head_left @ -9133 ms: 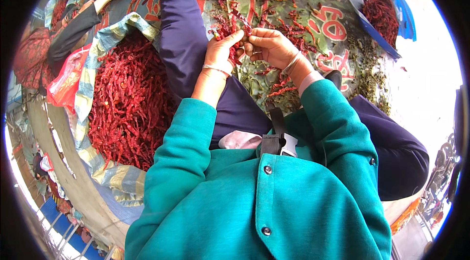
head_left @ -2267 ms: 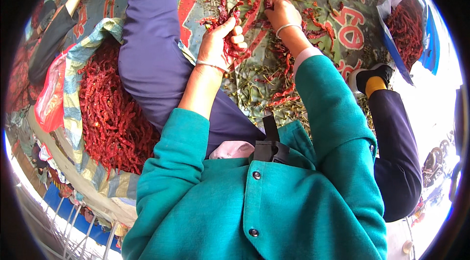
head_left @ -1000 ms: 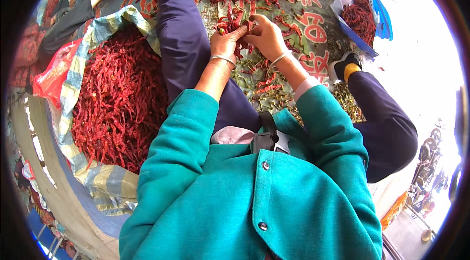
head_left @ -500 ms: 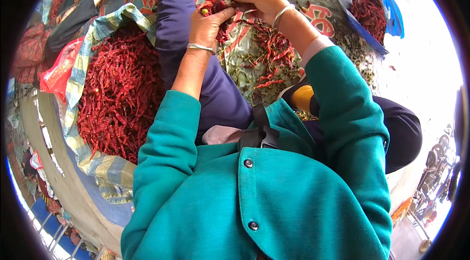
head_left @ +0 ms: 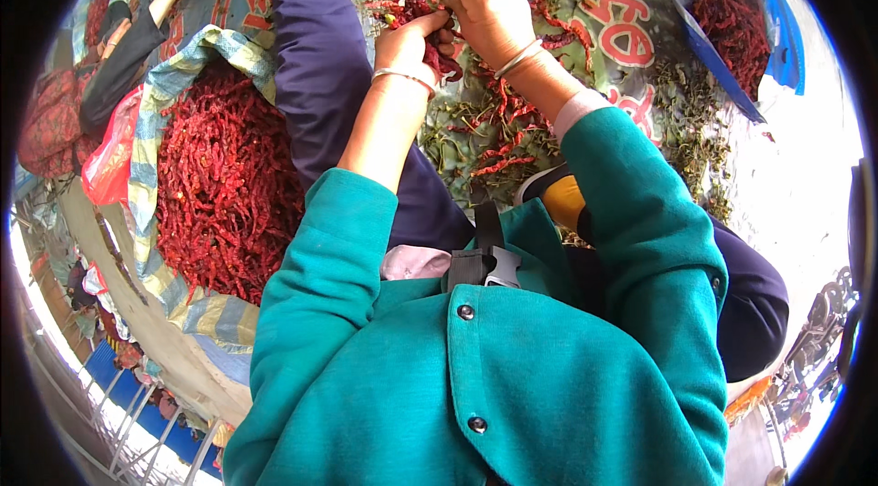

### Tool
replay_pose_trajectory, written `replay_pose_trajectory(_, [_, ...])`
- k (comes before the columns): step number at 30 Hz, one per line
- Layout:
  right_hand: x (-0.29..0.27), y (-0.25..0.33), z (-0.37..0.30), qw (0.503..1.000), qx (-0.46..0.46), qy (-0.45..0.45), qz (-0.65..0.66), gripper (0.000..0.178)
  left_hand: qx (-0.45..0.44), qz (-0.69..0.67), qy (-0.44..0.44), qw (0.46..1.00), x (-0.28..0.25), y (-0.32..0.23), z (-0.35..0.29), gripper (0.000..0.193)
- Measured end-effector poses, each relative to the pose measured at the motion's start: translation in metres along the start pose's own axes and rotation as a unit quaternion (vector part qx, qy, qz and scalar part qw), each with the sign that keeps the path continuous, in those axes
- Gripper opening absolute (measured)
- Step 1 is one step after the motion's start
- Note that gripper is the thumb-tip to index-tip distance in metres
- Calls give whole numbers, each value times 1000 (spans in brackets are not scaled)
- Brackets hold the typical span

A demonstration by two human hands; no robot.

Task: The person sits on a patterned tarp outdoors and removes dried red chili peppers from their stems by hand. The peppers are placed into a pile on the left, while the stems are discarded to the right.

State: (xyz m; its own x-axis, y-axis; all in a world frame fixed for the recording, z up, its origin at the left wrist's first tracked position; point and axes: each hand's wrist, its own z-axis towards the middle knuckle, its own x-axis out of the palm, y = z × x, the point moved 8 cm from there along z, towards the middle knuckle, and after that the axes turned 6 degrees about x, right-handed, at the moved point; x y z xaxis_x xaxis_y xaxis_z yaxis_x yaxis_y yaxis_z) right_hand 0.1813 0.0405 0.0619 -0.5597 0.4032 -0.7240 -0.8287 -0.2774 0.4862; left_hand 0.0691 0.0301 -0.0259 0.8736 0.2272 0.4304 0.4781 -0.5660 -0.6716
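Note:
My left hand (head_left: pixel 409 45) is closed around a bunch of dried red chilies (head_left: pixel 419 6), which stick out past its fingers and thumb. Right beside it, the fingertips of my right hand (head_left: pixel 494 21) are pinched together at the bunch. What exactly they grip is hidden. Below and right of my hands, loose red chilies (head_left: pixel 503 157) lie scattered among dry greenish stems (head_left: pixel 448 140) on a printed ground sheet (head_left: pixel 585 6). A silver bangle circles each wrist.
A blue, yellow and white checked sack (head_left: pixel 146 166) full of red chilies (head_left: pixel 224 193) stands left of my leg. At the upper right is a clear and blue bag (head_left: pixel 782 29) holding more chilies (head_left: pixel 732 29). Another person's dark sleeve (head_left: pixel 123 70) shows at the upper left.
My left hand has moved slightly right and down, still holding the chili bunch. My right hand has turned and its fingers have curled in more. The view has shifted a little.

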Motion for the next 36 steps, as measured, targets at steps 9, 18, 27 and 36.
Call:
replay_pose_trajectory(9, [45, -47, -16, 939, 192, 156, 240, 17, -1, 142, 44, 989, -12, 2, 6, 10])
replay_pose_trajectory(18, [47, -45, -37, 951, 248, 60, 173, 14, 148, 204, -40, 967, -19, 0, 8, 6])
replay_pose_trajectory(27, [71, -75, -46, 827, 103, 496, 246, 23, 109, 102, -30, 988, -40, 8, 9, 10])
replay_pose_trajectory(36, [91, -84, -68, 942, 67, 303, -129, 23, 70, 148, 8, 986, -40, 28, 11, 9])
